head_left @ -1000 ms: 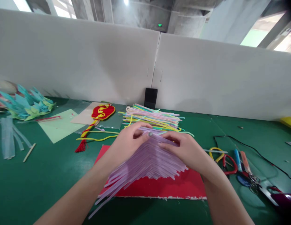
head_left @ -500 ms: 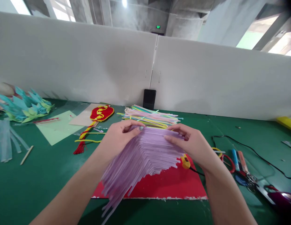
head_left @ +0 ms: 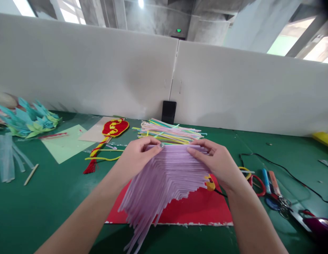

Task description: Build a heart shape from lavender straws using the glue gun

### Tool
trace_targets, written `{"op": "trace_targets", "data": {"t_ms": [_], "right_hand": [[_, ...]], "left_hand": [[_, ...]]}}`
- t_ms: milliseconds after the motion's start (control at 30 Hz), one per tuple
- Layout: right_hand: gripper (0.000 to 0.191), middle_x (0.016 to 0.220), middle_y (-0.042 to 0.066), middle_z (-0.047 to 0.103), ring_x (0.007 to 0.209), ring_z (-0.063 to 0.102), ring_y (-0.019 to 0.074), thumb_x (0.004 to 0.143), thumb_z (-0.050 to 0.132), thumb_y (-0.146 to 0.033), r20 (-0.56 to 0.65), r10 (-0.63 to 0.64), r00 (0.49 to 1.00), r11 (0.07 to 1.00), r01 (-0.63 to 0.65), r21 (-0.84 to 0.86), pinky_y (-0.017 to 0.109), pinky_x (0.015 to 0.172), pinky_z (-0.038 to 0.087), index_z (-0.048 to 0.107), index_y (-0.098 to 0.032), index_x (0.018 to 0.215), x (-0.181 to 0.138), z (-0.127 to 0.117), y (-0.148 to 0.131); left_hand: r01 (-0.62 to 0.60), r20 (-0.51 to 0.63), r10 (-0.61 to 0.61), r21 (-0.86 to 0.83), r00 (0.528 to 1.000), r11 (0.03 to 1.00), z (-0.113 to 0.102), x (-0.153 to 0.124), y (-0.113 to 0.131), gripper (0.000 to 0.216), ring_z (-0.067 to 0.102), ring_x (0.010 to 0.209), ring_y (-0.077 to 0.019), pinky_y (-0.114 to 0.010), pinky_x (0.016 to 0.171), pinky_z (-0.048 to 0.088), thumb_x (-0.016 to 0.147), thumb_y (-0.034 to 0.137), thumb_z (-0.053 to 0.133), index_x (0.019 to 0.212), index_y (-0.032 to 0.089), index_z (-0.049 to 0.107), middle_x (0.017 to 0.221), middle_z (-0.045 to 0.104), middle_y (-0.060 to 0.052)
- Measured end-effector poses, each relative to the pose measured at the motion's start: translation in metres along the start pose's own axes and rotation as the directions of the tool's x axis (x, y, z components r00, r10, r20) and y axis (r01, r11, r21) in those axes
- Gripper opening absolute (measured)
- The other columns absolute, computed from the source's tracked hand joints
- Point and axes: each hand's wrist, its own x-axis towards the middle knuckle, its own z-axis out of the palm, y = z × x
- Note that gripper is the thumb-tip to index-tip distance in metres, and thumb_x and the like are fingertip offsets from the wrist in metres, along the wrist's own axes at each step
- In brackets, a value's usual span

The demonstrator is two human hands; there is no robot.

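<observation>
A sheet of lilac pipe cleaners (head_left: 166,176), lying side by side and bent into slanting rows, hangs between my hands. My left hand (head_left: 140,155) pinches its top edge on the left, with the thumb in front. On the right, my right hand (head_left: 215,157) grips the same edge between thumb and fingers. Loose lilac ends fan out down to the lower left. Underneath lies a red board (head_left: 195,210) with a ragged white front edge. Just beyond my hands is a heap of multicoloured pipe cleaners (head_left: 170,130). A yellow-orange tool (head_left: 210,184) with a black cord is partly hidden behind the lilac sheet.
A red and yellow fan-shaped ornament (head_left: 115,127) with a tassel lies at left, near pale green paper (head_left: 65,146) and a teal paper piece (head_left: 31,121). At right are red-handled scissors (head_left: 259,185) and a blue pen (head_left: 266,180). A black phone (head_left: 168,112) leans on the white partition (head_left: 100,70).
The lilac sheet has swung slightly right and down, its loose ends hanging lower. My left hand has shifted a little right; both hands keep their hold.
</observation>
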Motion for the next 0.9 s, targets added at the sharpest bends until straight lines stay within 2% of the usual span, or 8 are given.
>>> {"op": "trace_targets", "data": {"t_ms": [167,467,900], "right_hand": [[0.029,0.085,0.003,0.069,0.077,0.061,0.0193,0.07,0.069,-0.046,0.038,0.028,0.999,1.0,-0.028,0.006,0.03,0.064,0.044,0.07,-0.022,0.085,-0.0001,0.0011,0.0017],[0.031,0.084,0.003,0.069,0.077,0.061,0.0191,0.068,0.071,-0.047,0.043,0.062,0.997,0.998,-0.063,0.022,0.03,0.065,0.044,0.07,-0.021,0.085,-0.001,0.0032,-0.0016],[0.03,0.083,0.003,0.069,0.078,0.06,0.0191,0.069,0.07,-0.046,0.054,0.047,0.997,0.999,-0.048,0.005,0.031,0.069,0.044,0.07,-0.021,0.085,-0.0001,0.0036,0.0006]], "left_hand": [[-0.011,-0.044,0.01,-0.007,0.999,1.0,0.0017,-0.0003,-0.0003,0.017,0.056,0.071,-0.013,-0.025,0.067,0.042,0.081,0.034,0.057,0.087,0.02,0.063,0.08,0.064,0.002],[-0.023,-0.107,0.019,-0.036,0.994,0.999,0.0032,-0.0008,0.0011,0.013,0.057,0.069,-0.0136,-0.025,0.066,0.043,0.08,0.031,0.058,0.082,0.02,0.063,0.076,0.064,0.002],[0.035,-0.12,-0.036,-0.004,0.992,0.999,0.003,-0.0017,0.008,0.014,0.056,0.067,-0.0142,-0.026,0.064,0.042,0.079,0.031,0.057,0.077,0.019,0.063,0.072,0.064,0.002]]}}
